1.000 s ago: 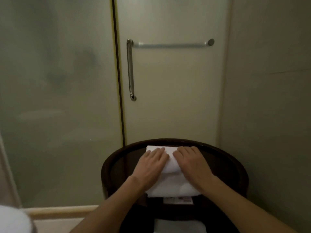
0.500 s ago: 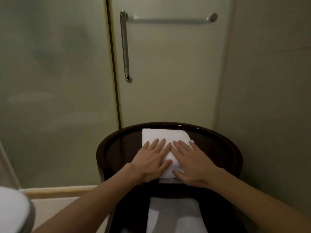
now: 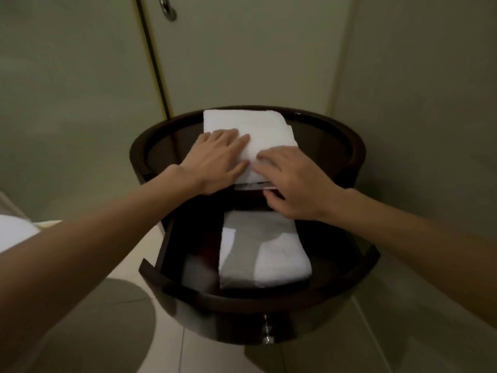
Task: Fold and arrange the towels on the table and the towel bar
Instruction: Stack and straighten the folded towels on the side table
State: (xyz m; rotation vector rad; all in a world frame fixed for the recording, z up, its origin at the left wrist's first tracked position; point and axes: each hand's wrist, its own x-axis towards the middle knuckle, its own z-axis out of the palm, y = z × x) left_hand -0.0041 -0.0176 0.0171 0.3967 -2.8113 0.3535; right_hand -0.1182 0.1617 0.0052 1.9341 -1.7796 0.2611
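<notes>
Here a folded white towel (image 3: 258, 127) lies on the round dark worktop (image 3: 349, 146), set toward its twelve o'clock edge, with the far side of the towel reaching the raised rim. The left hand (image 3: 215, 162) comes in from eight o'clock and lies flat on the near left part of the towel, fingers straight and close together, pressing down and grasping nothing. The right hand (image 3: 293, 187) comes in from four o'clock; its fingers are spread and rest released on the near right edge of the towel, while the thumb sits lower, over the dark front of the worktop and apart from the cloth. The two hands are just beside each other, fingertips nearly meeting at the towel's near edge. A thin pale strip (image 3: 250, 186), perhaps paper, shows under that edge; what it is cannot be told.

Below, at six o'clock of the worktop, a curved drawer (image 3: 188, 289) stands pulled out. A second folded towel (image 3: 269, 254) lies flat inside it, toward the right half, partly in shadow. A small metal knob (image 3: 267, 333) sits on the drawer front. At twelve o'clock of the view the lower end of a metal door handle (image 3: 168, 10) shows, and at nine o'clock a white rounded object (image 3: 13, 232) is cut by the frame. Pale tiled floor (image 3: 215, 356) lies beneath.
</notes>
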